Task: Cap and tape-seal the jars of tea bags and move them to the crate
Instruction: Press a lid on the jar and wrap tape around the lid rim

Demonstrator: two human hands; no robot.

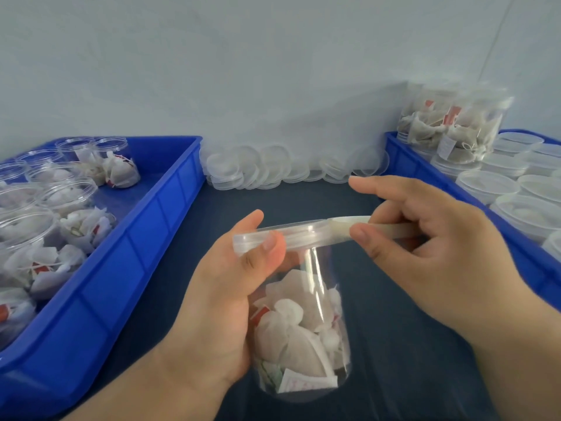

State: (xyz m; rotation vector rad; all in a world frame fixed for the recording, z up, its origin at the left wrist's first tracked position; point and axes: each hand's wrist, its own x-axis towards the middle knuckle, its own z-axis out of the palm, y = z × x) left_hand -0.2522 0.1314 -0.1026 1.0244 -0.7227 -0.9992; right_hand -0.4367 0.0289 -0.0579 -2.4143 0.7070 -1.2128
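Crate (170,214) of uncapped jars (73,192), left of the fingers. Left hand (218,302) curls round the capped jar (303,314), thumb pressed on the lid (291,233). Right hand (440,247) pinches the tape strip (343,227) at the lid's edge, index finger lifted clear.

Left hand (218,302) grips the jar (303,329) (thumb raised); right hand (449,253) pinches tape (340,227).

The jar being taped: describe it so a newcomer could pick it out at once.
Find the dark table between the blue left crate and blue right crate. There the left hand grips a clear jar of tea bags while the right hand pinches a tape strip at its lid. Unlike the open jars and capped jars in those crates, it alone is held.
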